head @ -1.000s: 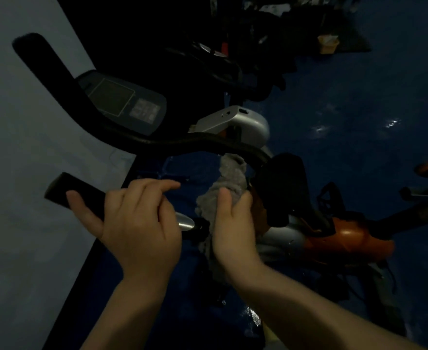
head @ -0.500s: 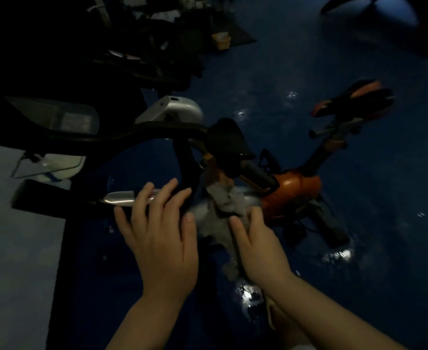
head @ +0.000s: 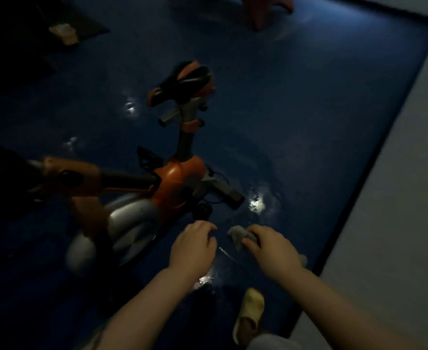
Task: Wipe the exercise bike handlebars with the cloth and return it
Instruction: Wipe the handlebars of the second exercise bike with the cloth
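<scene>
Your right hand [head: 274,250] is closed around the grey cloth [head: 238,237], bunched in its fingers just right of the exercise bike [head: 172,183] base. Your left hand [head: 194,248] hangs between cloth and bike, fingers loosely curled, holding nothing. 1 yellow slipper [head: 249,314] lies below the bike.

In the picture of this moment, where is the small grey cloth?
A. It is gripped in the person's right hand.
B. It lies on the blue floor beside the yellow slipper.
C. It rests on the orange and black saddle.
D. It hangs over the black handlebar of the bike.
A: the small grey cloth is bunched in the fingers of the right hand, away from the orange and silver exercise bike, while the left hand holds nothing.
</scene>
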